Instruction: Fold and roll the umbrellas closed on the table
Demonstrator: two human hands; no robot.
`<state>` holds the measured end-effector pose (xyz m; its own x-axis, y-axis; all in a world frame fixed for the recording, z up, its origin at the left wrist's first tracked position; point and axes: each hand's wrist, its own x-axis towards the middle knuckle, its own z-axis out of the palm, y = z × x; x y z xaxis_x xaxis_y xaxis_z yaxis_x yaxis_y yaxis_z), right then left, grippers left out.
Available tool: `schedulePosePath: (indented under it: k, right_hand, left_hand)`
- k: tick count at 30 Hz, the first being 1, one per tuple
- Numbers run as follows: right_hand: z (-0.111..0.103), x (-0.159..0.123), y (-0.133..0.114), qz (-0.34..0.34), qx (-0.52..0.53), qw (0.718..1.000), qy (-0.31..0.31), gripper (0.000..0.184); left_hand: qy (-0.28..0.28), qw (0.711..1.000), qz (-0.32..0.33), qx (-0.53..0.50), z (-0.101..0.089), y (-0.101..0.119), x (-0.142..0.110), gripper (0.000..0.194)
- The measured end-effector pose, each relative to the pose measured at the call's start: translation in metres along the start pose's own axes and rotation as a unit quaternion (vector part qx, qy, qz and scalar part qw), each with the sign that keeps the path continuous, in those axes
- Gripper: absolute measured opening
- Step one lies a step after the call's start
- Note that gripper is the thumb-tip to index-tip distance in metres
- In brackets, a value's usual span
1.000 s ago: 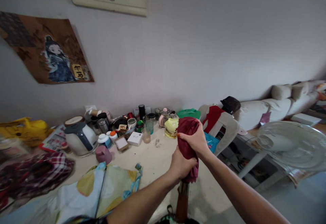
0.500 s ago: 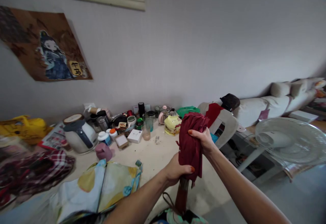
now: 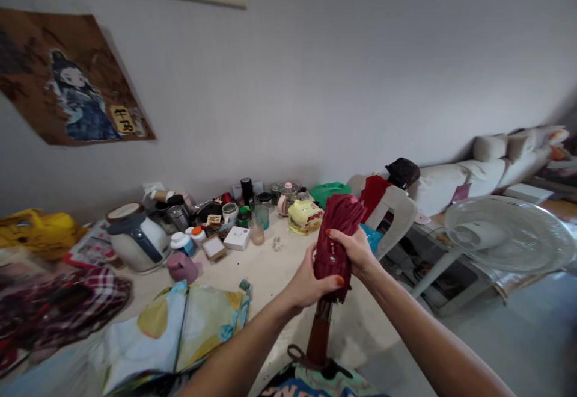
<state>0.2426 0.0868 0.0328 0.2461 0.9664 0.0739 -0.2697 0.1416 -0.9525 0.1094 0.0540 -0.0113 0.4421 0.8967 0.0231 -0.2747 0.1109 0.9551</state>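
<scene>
A folded dark red umbrella [image 3: 336, 246] stands nearly upright in front of me, its brown handle [image 3: 319, 334] pointing down toward my body with a cord loop beside it. My left hand [image 3: 311, 283] wraps the lower part of the red fabric, thumb across the front. Higher up on the other side, my right hand [image 3: 354, 246] grips the same fabric with its thumb laid over it. The fingers behind the umbrella are mostly hidden. Left of my forearm lies a folded patterned cloth [image 3: 211, 319] in light blue and yellow.
Along the wall, the table [image 3: 279, 270] carries a kettle [image 3: 137, 237], a pink cup [image 3: 183, 267], a white box [image 3: 237, 238], jars, glasses and a yellow packet [image 3: 304, 215]. A white chair [image 3: 396, 219] and a standing fan [image 3: 500, 234] are on the right.
The umbrella's fabric is gathered more tightly and looks narrower. My right hand has shifted slightly left and my left hand a little upward around it. The view has also shifted slightly.
</scene>
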Motion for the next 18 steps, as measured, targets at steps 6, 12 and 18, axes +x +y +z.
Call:
schedulePosePath:
  k: [6, 12, 18]
  right_hand:
    - [0.0, -0.006, -0.001, 0.027, 0.044, 0.998, -0.024, 0.044]
    - [0.005, -0.009, -0.003, 0.007, 0.023, 0.999, -0.041, 0.04]
    - [0.007, -0.01, -0.004, -0.006, 0.013, 0.999, -0.035, 0.04]
  left_hand:
    - [-0.031, 0.997, 0.048, -0.052, -0.008, 0.015, -0.001, 0.113]
    - [-0.022, 0.991, 0.119, -0.051, 0.012, 0.013, 0.004, 0.12]
    - [-0.063, 0.991, 0.092, -0.08, 0.01, 0.018, 0.011, 0.108]
